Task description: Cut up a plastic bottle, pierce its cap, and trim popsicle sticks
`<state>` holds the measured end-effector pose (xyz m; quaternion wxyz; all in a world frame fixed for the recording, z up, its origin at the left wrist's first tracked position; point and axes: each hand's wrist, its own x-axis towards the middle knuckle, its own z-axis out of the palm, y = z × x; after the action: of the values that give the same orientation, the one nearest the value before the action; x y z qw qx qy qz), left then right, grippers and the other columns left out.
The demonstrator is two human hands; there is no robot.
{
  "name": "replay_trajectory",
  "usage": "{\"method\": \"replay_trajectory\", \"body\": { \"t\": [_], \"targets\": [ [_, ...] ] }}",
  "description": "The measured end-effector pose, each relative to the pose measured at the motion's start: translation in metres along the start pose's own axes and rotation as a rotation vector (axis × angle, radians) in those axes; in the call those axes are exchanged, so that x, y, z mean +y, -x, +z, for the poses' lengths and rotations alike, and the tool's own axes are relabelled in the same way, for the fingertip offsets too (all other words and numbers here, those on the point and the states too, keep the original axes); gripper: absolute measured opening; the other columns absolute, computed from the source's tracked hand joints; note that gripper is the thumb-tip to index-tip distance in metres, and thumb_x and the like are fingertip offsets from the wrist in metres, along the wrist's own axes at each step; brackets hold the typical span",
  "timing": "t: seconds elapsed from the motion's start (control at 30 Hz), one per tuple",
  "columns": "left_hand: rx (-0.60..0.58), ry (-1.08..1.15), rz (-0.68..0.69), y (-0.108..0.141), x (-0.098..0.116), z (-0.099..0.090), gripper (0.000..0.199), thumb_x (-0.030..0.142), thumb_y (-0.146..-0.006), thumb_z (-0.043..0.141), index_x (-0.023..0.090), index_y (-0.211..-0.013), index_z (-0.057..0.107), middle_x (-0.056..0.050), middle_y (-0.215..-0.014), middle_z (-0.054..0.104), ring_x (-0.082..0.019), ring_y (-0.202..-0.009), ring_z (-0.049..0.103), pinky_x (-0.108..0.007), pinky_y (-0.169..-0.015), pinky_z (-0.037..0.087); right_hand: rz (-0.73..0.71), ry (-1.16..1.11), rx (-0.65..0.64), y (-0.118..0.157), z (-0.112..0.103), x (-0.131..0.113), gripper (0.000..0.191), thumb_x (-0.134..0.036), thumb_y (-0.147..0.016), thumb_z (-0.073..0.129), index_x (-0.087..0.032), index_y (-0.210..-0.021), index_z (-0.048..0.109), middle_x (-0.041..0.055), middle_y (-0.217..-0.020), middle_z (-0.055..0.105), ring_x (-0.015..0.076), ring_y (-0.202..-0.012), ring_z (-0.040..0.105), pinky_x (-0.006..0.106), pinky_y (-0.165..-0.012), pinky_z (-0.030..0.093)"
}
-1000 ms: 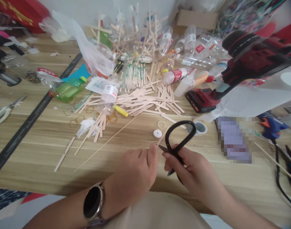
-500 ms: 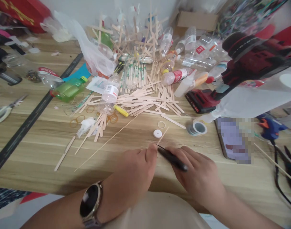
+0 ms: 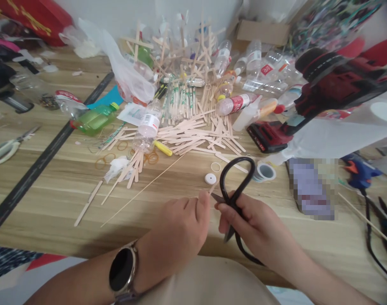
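My left hand [image 3: 183, 228] is closed around a thin wooden stick [image 3: 214, 187], whose short end sticks out past the thumb. My right hand [image 3: 249, 224] grips a pair of black-handled scissors [image 3: 237, 180] around the middle, with the blades spread apart. One blade tip points at the stick beside my left thumb; whether they touch I cannot tell. Just beyond the hands lie a small white wheel-like disc [image 3: 210, 178] and a pale ring [image 3: 215, 167]. The rest of the stick is hidden in my left fist.
Loose craft sticks [image 3: 190, 135] are heaped mid-table, with plastic bottles [image 3: 149, 123] around them. To the right are a red cordless drill [image 3: 333, 84], a tape roll [image 3: 265, 171], a phone [image 3: 310, 188] and a blue glue gun [image 3: 360, 169]. White-handled scissors [image 3: 6, 151] lie far left.
The scissors have turned in my right hand, so a looped handle now stands up and the blades are spread. Less of the stick shows above my left hand, which stays nearly in place.
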<state>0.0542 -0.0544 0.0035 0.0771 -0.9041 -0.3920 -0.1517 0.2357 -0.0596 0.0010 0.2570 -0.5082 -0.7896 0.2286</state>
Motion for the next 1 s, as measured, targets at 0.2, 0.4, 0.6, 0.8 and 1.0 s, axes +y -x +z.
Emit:
{"method": "replay_trajectory", "body": {
  "t": [0.2,0.4,0.6,0.8,1.0],
  "targets": [
    [-0.025,0.075,-0.037,0.0009,0.0004,-0.0003,0.029,-0.001,-0.083,0.038,0.007,-0.102,0.057,-0.003,-0.061,0.064,-0.016,-0.048,0.061,-0.026,-0.043,0.046,-0.208,0.318,0.208,0.0031,0.002,0.0024,0.026,-0.019,-0.098,0.042,-0.014,-0.088,0.065,0.0023,-0.065,0.065,0.0141,-0.052,0.06,0.025,-0.045,0.04],
    [0.059,-0.021,-0.001,0.0018,0.0,0.0007,0.029,0.001,-0.086,0.035,0.005,-0.105,0.056,-0.004,-0.062,0.066,-0.016,-0.052,0.062,-0.026,-0.045,0.047,0.093,-0.139,-0.047,0.0013,0.0038,-0.0006,0.037,-0.023,-0.1,0.044,-0.019,-0.066,0.058,-0.0036,-0.056,0.062,0.0078,-0.046,0.057,0.016,-0.044,0.041],
    [0.006,0.032,-0.046,-0.0013,0.0006,-0.0002,0.029,-0.003,-0.082,0.038,0.006,-0.102,0.058,-0.002,-0.059,0.063,-0.017,-0.048,0.06,-0.027,-0.042,0.046,-0.187,0.304,0.232,0.0032,0.0055,0.0037,0.025,-0.02,-0.097,0.044,-0.013,-0.087,0.066,0.0034,-0.066,0.066,0.0153,-0.053,0.06,0.025,-0.046,0.039],
    [0.119,-0.048,0.001,-0.0014,-0.0007,0.0026,0.027,0.002,-0.09,0.033,0.003,-0.104,0.056,-0.005,-0.063,0.066,-0.017,-0.051,0.063,-0.027,-0.044,0.048,0.123,-0.118,-0.052,-0.0014,0.0018,-0.0031,0.042,-0.024,-0.099,0.045,-0.019,-0.06,0.059,-0.003,-0.052,0.058,0.008,-0.04,0.051,0.019,-0.039,0.035],
    [0.005,0.089,-0.057,-0.0035,-0.0003,-0.0021,0.028,-0.003,-0.083,0.034,0.008,-0.096,0.057,-0.001,-0.056,0.062,-0.017,-0.044,0.058,-0.028,-0.039,0.044,-0.106,0.242,0.221,0.0013,0.0062,0.0024,0.027,-0.023,-0.097,0.044,-0.015,-0.083,0.066,0.0033,-0.063,0.065,0.0144,-0.051,0.059,0.025,-0.045,0.038]
  ]
}}
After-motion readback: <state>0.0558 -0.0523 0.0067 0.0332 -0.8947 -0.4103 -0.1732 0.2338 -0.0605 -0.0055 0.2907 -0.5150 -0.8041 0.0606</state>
